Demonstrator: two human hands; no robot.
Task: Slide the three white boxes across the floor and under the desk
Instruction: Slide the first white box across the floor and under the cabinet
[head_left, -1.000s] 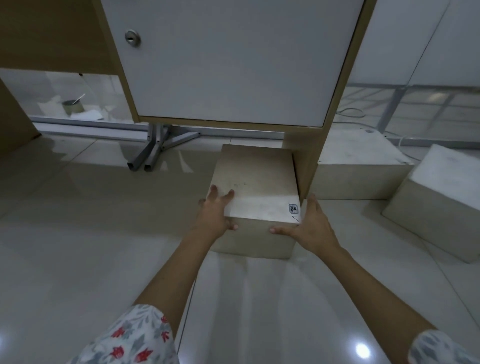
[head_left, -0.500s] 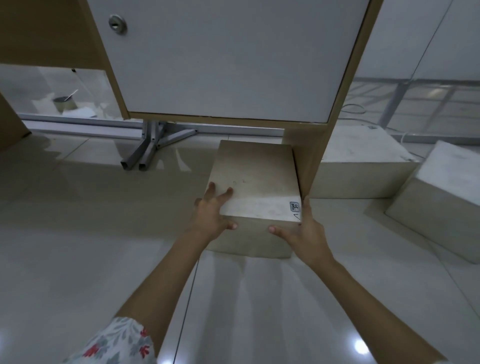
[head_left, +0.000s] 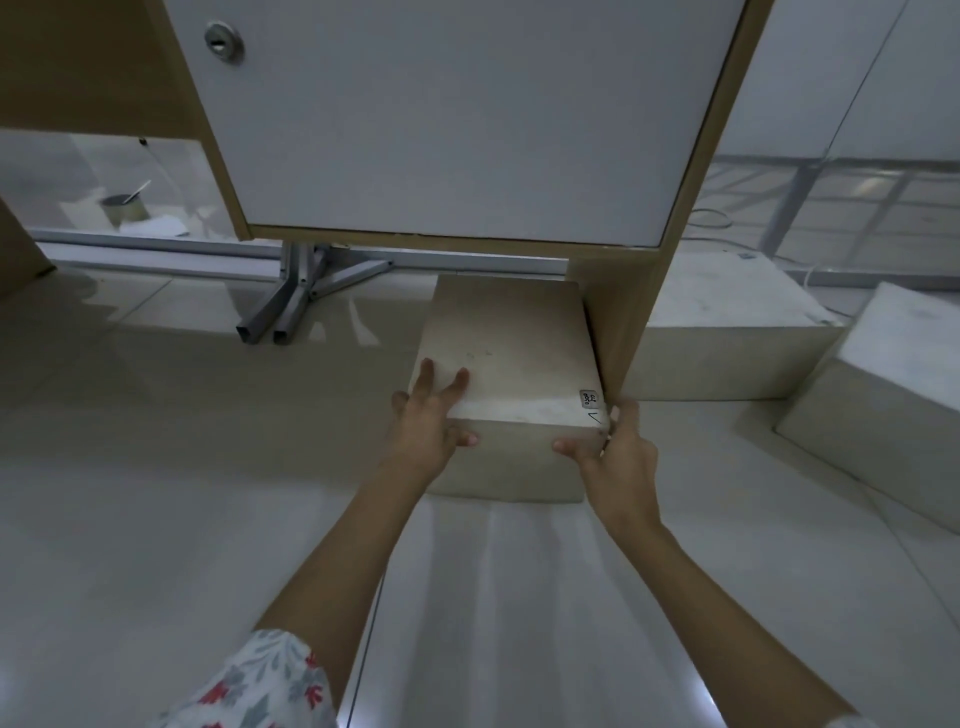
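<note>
White box (head_left: 511, 358) sits on the tiled floor (head_left: 156, 467), its far end under the desk cabinet (head_left: 457, 119), beside the wooden side panel (head_left: 621, 317). Left hand (head_left: 428, 423) and right hand (head_left: 621, 452) grip its near corners. Two more boxes (head_left: 727, 322) (head_left: 893, 374) lie right of the panel.

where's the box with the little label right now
In the head view it sits centre, on the floor, partly under the cabinet, against its side panel, both hands on its near corners.
</note>
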